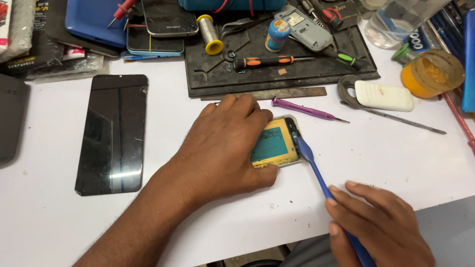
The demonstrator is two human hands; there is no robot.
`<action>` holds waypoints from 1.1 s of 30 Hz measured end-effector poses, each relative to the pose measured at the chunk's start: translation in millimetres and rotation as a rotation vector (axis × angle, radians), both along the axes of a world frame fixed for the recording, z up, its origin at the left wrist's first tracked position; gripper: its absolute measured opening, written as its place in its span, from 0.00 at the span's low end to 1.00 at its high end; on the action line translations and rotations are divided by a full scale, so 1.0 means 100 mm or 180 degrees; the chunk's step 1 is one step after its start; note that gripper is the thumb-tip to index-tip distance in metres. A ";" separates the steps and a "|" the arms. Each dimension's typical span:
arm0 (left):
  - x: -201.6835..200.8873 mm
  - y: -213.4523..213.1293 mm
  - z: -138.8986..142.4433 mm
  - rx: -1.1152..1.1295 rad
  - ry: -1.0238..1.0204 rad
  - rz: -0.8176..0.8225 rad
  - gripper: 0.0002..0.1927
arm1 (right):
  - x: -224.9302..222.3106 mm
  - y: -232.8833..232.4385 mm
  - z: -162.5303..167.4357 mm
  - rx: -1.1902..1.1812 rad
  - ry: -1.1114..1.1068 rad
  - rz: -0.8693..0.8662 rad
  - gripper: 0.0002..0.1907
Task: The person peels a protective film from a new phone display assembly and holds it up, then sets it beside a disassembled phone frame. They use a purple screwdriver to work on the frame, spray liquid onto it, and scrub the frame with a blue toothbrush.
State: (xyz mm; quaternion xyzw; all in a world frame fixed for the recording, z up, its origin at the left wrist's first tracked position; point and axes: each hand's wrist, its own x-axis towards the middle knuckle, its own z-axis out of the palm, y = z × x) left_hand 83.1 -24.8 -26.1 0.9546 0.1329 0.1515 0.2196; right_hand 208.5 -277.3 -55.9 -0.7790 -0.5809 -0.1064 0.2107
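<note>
My left hand lies flat over an opened phone body, pressing it to the white table; only the phone's right end shows, with a teal and yellow inside. My right hand grips a blue plastic pry tool, whose flat tip touches the phone's right edge. A purple screwdriver lies just beyond the phone.
A detached black phone screen lies at the left. Behind sits a dark work mat with an orange-and-black screwdriver, solder spool and grey phone. A white block, orange tub and stacked phones lie around.
</note>
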 end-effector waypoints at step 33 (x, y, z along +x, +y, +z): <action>0.01 0.08 -0.04 0.0322 -0.0270 0.0420 0.35 | 0.39 0.78 0.24 0.0451 0.0317 0.1232 0.11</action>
